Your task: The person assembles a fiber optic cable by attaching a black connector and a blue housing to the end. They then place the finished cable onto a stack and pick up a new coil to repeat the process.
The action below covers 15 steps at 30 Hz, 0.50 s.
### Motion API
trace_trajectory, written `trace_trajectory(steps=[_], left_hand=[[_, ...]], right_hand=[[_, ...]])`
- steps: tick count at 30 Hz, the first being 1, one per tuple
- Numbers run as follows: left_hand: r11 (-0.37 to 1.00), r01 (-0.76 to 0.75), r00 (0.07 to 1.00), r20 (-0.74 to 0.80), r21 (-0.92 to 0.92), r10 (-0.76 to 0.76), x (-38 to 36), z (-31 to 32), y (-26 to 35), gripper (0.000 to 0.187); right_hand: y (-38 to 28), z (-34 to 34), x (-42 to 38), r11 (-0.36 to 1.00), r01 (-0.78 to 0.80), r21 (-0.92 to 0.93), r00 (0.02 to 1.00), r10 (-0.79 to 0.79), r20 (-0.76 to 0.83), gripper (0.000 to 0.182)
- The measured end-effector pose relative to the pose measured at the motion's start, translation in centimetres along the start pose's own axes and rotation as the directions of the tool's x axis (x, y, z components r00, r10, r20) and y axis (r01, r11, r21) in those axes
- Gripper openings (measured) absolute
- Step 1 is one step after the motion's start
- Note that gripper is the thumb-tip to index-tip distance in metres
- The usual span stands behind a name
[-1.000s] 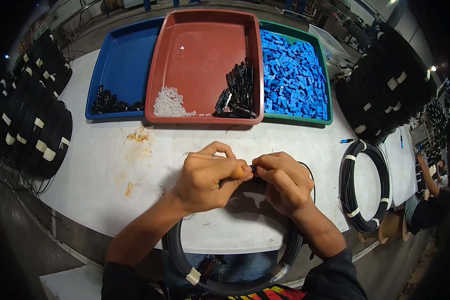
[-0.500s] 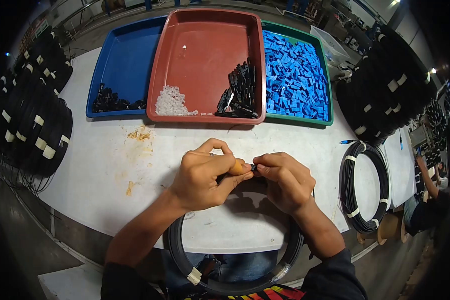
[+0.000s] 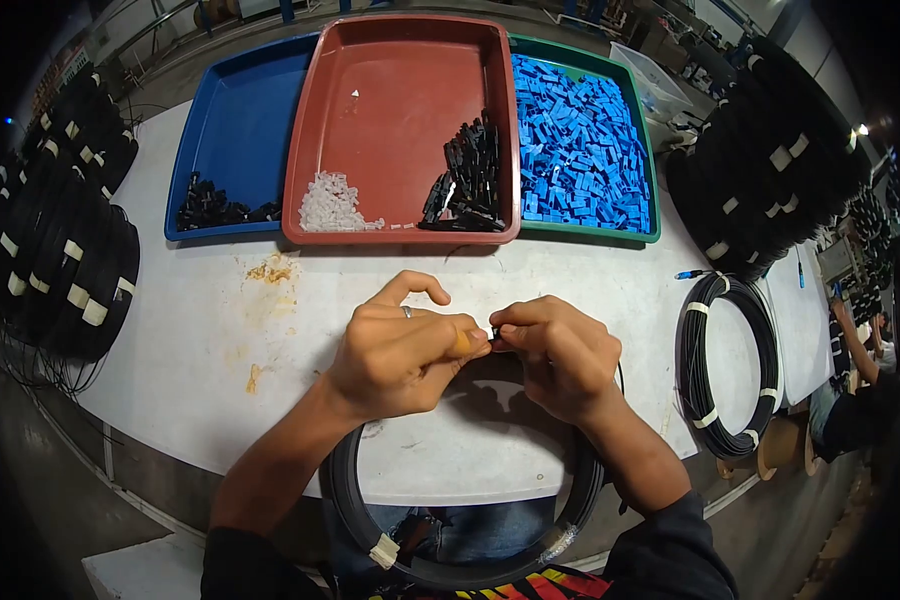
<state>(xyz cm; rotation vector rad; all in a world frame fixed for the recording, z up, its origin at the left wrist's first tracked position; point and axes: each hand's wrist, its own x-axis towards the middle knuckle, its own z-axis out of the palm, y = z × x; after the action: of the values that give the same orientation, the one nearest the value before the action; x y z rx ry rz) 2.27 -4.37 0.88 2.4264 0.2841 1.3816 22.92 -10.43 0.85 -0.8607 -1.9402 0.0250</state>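
Above the table edge, my left hand (image 3: 395,350) and my right hand (image 3: 560,350) meet fingertip to fingertip. Between them shows a tiny black piece (image 3: 495,333), mostly covered, which looks like a cable connector part. The right thumb and index finger pinch it. My left thumb and index finger are pressed together right beside it; what they grip is hidden. The left index finger carries a yellowish wrap (image 3: 463,344), and another left finger is raised with a ring on it. Beneath both hands lies a coil of black cable (image 3: 345,480), overhanging the table edge toward my lap.
A blue tray (image 3: 245,110) with black parts, a red tray (image 3: 390,100) with clear and black pieces, and a green tray (image 3: 653,200) of blue connectors line the back. Cable stacks (image 3: 65,270) flank the left, others (image 3: 770,170) the right, near a loose coil (image 3: 692,370).
My fingers have shifted slightly left, and the left index finger has turned so its yellowish wrap shows less. The black piece is now more covered. The whole view has moved slightly.
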Motion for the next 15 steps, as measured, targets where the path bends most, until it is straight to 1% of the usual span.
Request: trace_trajectory(steps=[1,2,3,4,5,6,7,8,9,10,11,12,13,15], left_hand=[[0.992,0.092,0.994,-0.059,-0.081,-0.096,-0.1,0.4,0.1,0.015],[0.993,0.091,0.994,-0.059,-0.080,-0.096,-0.1,0.5,0.3,0.015],[0.976,0.171,0.983,-0.050,-0.132,-0.178,-0.1,0.5,0.4,0.016],[0.951,0.249,0.965,-0.038,-0.184,-0.260,0.0,0.6,0.5,0.016],[0.950,0.249,0.965,-0.036,-0.186,-0.260,0.0,0.6,0.5,0.016],[0.989,0.124,0.992,-0.022,-0.084,-0.126,0.1,0.5,0.4,0.017],[1.000,-0.008,1.000,0.007,0.015,0.008,0.2,0.5,0.3,0.018],[1.000,-0.009,1.000,0.010,0.012,0.009,0.3,0.7,0.3,0.018],[0.976,-0.155,0.988,0.026,0.150,0.153,0.4,0.8,0.3,0.018],[0.913,-0.295,0.955,0.061,0.282,0.290,0.4,0.9,0.3,0.018],[0.890,-0.341,0.940,0.134,0.303,0.315,0.4,0.5,0.4,0.017],[0.890,-0.342,0.939,0.135,0.302,0.315,0.4,0.5,0.4,0.017],[0.874,-0.358,0.933,0.156,0.328,0.323,0.3,0.4,0.5,0.017],[0.857,-0.371,0.928,0.176,0.358,0.328,0.2,0.2,0.4,0.016]], right_hand=[[0.1,0.0,0.1,1.000,0.002,-0.001,1.000,-0.002,0.000,0.025],[0.1,0.2,0.3,0.995,0.082,-0.052,0.996,-0.084,-0.032,0.027],[0.1,0.2,0.4,0.982,0.158,-0.106,0.984,-0.165,-0.060,0.029],[0.0,0.1,0.4,0.982,0.157,-0.106,0.985,-0.164,-0.061,0.029],[-0.3,-0.2,0.5,0.985,0.128,-0.117,0.991,-0.131,-0.011,0.028],[-0.6,-0.4,0.4,0.987,0.101,-0.129,0.995,-0.096,0.039,0.028],[-0.7,-0.5,0.3,0.987,0.097,-0.131,0.995,-0.093,0.037,0.028],[-0.9,-0.6,0.2,0.998,-0.037,-0.050,0.998,0.040,0.054,0.026],[-1.0,-0.6,0.1,0.985,-0.172,0.028,0.982,0.169,0.081,0.024],[-0.8,-0.5,-0.1,0.984,-0.175,0.028,0.982,0.173,0.079,0.024],[-0.5,-0.4,-0.4,0.945,-0.286,0.160,0.956,0.271,0.111,0.025],[-0.2,-0.2,-0.7,0.876,-0.390,0.285,0.920,0.358,0.157,0.026],[0.0,-0.1,-0.7,0.876,-0.388,0.285,0.921,0.356,0.158,0.026],[0.3,0.1,-0.7,0.840,-0.415,0.349,0.910,0.377,0.173,0.027]])
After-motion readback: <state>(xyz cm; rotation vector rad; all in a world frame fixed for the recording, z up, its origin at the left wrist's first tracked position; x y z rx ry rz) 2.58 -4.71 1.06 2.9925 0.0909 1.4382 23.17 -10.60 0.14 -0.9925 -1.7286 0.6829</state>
